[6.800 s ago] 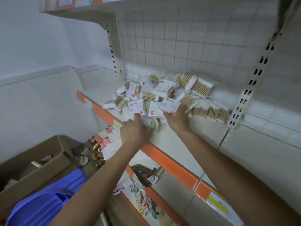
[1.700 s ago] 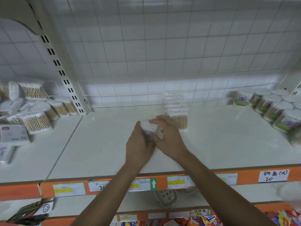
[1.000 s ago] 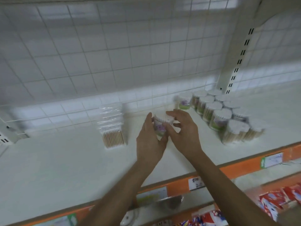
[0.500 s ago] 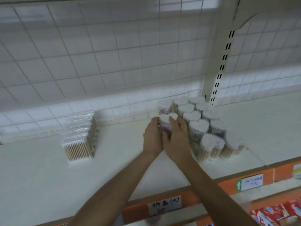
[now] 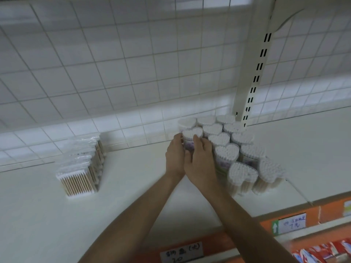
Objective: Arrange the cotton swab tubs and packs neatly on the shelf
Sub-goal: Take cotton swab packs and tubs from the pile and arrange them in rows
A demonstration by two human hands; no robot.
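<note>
A handwritten price label [image 5: 181,252] sits on the near orange edge. Above the white shelf [image 5: 133,186], the left grip [image 5: 174,158] and the right grip [image 5: 201,164] are both clamped on one heart-shaped tub [image 5: 191,132], at the far left corner of the tub group [image 5: 227,154]. The bagged packs [image 5: 79,168] stand well to the left.

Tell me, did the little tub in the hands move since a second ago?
Yes. The heart-shaped tub went right, away from the stack of swab packs, and now sits beside the other tubs.
</note>
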